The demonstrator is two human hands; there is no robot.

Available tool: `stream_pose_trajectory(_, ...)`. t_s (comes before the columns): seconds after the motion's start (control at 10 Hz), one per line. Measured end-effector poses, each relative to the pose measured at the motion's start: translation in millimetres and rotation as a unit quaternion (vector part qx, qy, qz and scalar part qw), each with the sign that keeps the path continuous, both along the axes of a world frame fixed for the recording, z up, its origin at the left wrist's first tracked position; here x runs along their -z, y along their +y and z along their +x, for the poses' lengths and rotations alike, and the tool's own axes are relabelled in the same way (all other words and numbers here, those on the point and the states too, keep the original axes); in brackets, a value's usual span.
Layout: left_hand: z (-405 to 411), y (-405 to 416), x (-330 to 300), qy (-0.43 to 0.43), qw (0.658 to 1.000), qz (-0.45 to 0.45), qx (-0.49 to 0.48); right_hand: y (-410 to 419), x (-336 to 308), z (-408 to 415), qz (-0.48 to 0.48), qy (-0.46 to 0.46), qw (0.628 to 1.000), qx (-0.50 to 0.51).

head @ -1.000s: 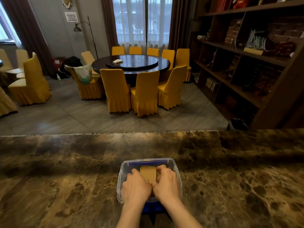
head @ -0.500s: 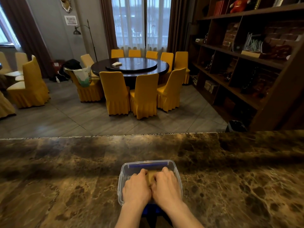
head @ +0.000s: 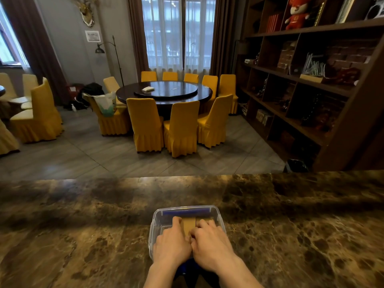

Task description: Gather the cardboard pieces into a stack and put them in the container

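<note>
A clear plastic container point(head: 161, 218) stands on the marble counter near its front edge. Inside it lies a stack of brown cardboard pieces point(head: 190, 224), flat on the bottom. Both hands reach into the container side by side. My left hand point(head: 170, 244) covers the left part of the stack and my right hand point(head: 209, 246) covers the right part. The fingers lie over the cardboard and the thumbs meet in the middle. Most of the stack is hidden under my hands.
The brown marble counter point(head: 83, 235) spreads wide to both sides of the container. Something blue point(head: 187, 267) shows under the container's near end. Beyond the counter are a round table with yellow chairs point(head: 180, 127) and a dark bookshelf point(head: 311, 84) on the right.
The cardboard stack stood higher between my hands a second ago. It has gone down into the container, and my hands have spread flatter over it.
</note>
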State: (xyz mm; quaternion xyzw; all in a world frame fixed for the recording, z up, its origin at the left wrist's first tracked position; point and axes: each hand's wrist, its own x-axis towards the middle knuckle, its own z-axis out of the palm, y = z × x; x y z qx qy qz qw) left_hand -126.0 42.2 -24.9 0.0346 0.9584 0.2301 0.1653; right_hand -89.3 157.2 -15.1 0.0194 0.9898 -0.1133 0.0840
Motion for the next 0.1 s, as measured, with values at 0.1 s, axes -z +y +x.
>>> stream_pose_trajectory(0.1,2.1,-4.2,-10.8,0.036,0.999,0.016,0.01,9.0,-8.3,9.2,-0.052,0.07,0.996,0.02)
